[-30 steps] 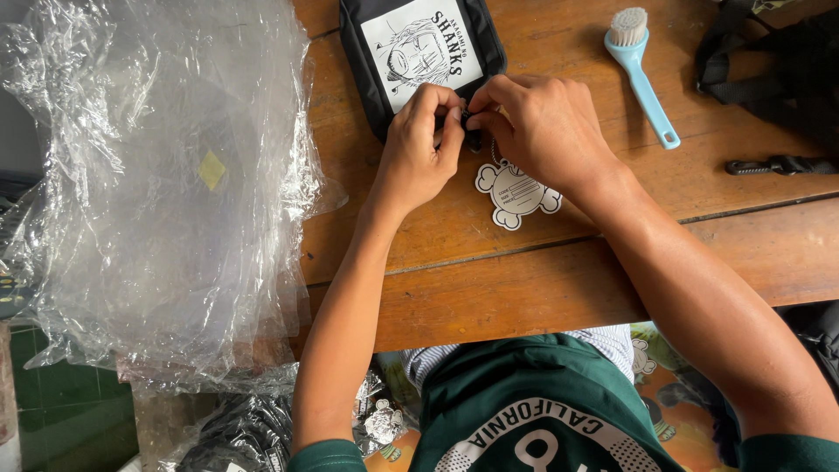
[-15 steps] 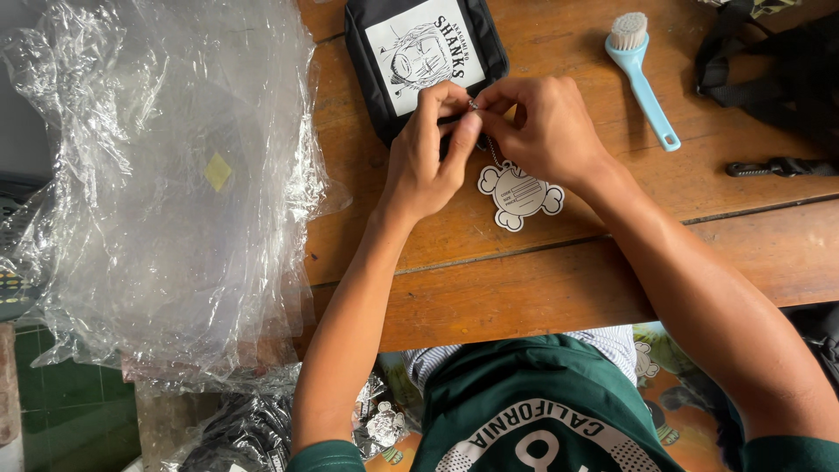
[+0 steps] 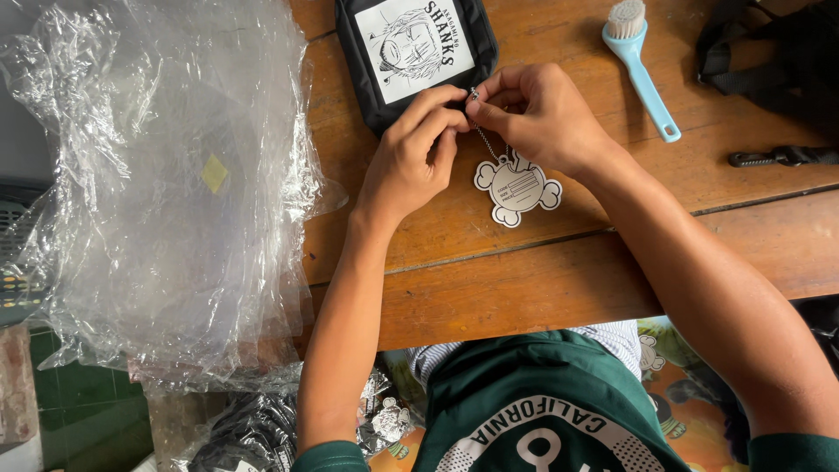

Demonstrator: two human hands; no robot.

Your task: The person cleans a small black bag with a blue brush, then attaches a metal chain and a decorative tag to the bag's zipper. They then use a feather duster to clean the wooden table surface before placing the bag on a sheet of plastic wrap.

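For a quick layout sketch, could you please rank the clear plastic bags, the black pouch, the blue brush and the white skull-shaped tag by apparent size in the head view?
1. clear plastic bags, by far the largest
2. black pouch, though cut off by the frame's top edge
3. blue brush
4. white skull-shaped tag; the brush is longer but thinner, so these two are close.

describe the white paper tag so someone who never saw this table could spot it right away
Start at the wooden table and find the black pouch at its far edge. Just nearer than it the left hand and right hand meet on a thin ball chain, and the tag lies at the chain's end. It is the only flat white cutout, shaped like a skull on crossed bones.
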